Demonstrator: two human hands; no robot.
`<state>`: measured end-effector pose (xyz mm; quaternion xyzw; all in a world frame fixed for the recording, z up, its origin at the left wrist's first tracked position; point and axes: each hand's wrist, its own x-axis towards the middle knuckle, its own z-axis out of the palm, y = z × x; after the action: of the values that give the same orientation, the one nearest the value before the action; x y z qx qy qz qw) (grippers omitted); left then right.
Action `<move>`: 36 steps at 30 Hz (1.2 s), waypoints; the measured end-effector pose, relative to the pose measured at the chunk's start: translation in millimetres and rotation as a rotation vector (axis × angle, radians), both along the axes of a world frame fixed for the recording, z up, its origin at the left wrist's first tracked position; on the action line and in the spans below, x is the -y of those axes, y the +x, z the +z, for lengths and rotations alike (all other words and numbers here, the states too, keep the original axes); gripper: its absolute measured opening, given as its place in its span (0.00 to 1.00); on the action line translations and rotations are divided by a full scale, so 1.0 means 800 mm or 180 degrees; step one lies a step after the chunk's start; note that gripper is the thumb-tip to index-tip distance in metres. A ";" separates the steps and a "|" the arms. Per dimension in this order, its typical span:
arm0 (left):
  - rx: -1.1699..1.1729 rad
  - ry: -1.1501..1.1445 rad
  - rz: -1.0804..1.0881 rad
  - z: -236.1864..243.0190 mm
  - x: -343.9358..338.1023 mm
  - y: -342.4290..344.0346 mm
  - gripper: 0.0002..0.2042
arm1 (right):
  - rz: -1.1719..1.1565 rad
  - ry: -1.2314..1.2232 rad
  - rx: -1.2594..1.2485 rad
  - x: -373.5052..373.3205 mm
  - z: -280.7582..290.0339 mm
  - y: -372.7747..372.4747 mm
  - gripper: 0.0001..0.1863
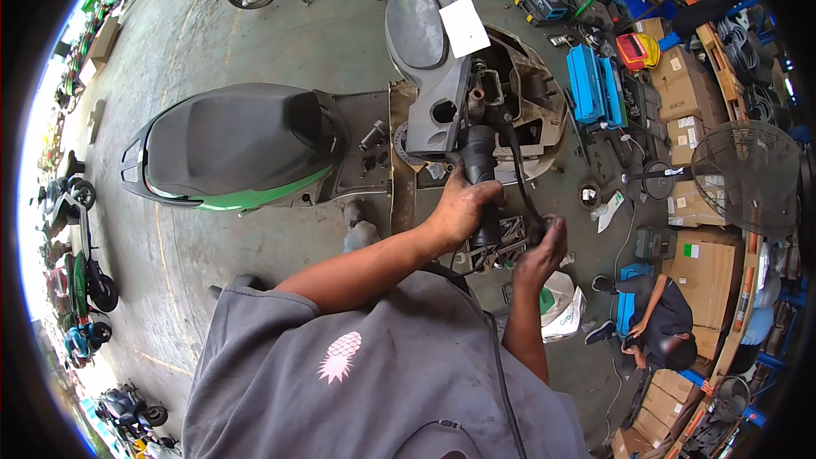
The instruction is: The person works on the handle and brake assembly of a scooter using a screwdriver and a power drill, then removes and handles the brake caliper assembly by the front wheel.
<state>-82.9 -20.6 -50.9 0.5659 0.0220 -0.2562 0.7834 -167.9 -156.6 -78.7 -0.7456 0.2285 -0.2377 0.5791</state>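
The scooter stands in front of me with its front end partly stripped, and its grey panel (442,81) carries a sheet of white paper (464,26). A black rubber handlebar grip (481,151) points toward me. My left hand (461,208) is closed round the near part of that grip. Alongside it on the right runs a black brake lever (519,168). Fingers of my right hand (544,248) are closed on the lever's near end. The dark seat (242,140) with green side trim lies to the left, and a bolt-like metal part (372,135) rests on the footboard.
At right, a blue toolbox (593,85), cardboard boxes (705,276) and a fan (745,177) line a rack. A seated person (661,319) works at lower right. A white bag (563,310) sits near my right forearm. Other scooters (89,280) stand at far left.
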 end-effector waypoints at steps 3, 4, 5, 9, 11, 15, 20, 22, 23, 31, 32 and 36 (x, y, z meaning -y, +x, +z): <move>0.0081 0.0018 -0.0008 -0.001 0.000 0.000 0.21 | 0.0318 -0.0215 -0.0174 -0.014 -0.008 -0.014 0.22; -0.0094 -0.0003 0.0119 0.004 -0.004 -0.001 0.21 | 0.0398 0.0000 -0.0342 -0.013 -0.010 -0.013 0.22; -0.0302 -0.0052 0.0186 0.008 -0.003 -0.005 0.22 | 0.0380 0.0538 -0.0527 0.018 -0.008 -0.007 0.22; -0.0574 -0.0441 0.0185 0.005 -0.005 -0.001 0.23 | 0.0502 0.0214 -0.0444 -0.017 -0.006 -0.028 0.25; -0.0367 -0.0399 0.0248 -0.002 -0.006 -0.002 0.23 | 0.0356 0.0164 -0.0976 0.013 -0.006 -0.027 0.24; -0.0544 -0.0353 0.0065 0.007 0.001 0.001 0.22 | 0.0485 0.0700 -0.0437 -0.033 -0.014 -0.033 0.24; -0.0338 -0.0237 -0.0076 -0.007 -0.003 0.003 0.15 | -0.0011 0.1805 -0.0332 -0.011 0.001 -0.013 0.20; -0.0405 -0.0238 -0.0071 0.000 -0.004 0.000 0.12 | 0.0503 0.1645 -0.0667 -0.016 -0.003 -0.027 0.19; -0.0450 -0.0372 0.0087 -0.006 0.000 -0.004 0.11 | 0.0618 0.1893 -0.0350 0.014 0.002 -0.014 0.19; -0.0827 -0.0717 0.0074 0.021 -0.003 0.002 0.20 | 0.0323 0.1765 -0.0160 -0.022 0.017 -0.007 0.19; -0.0853 -0.0744 0.0062 0.020 -0.001 0.003 0.20 | 0.0354 0.1852 -0.0273 -0.020 0.013 -0.012 0.19; -0.0761 -0.0750 0.0117 0.014 -0.003 0.002 0.20 | 0.0275 0.2250 -0.0478 0.000 0.011 -0.016 0.20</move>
<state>-81.5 -18.4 -39.4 0.4351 0.0952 -0.3081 0.8406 -181.1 -156.6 -69.6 -0.5237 0.3067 -0.0639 0.7922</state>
